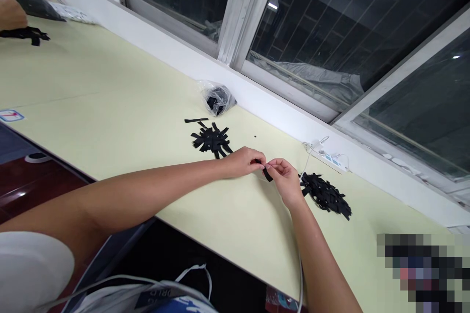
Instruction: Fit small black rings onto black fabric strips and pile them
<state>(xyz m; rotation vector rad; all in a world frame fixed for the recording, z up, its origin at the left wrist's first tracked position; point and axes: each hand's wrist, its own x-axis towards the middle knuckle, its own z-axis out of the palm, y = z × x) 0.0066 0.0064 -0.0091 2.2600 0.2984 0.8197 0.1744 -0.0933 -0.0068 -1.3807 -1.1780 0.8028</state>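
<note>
My left hand (243,162) and my right hand (283,178) meet over the pale yellow table (110,102), both pinching one short black strip (268,174) between their fingertips. Just left of them lies a pile of black strips (212,139), with a single loose strip (196,120) beyond it. A second, denser heap of black strips (325,195) lies right of my right hand. A clear plastic bag with black pieces (217,98) sits by the wall behind the first pile.
A white power strip with a cable (328,156) lies along the window sill. Another person's hand (11,10) rests at the far left over black strips (27,34). A blue-and-white label (11,116) marks the table's left edge.
</note>
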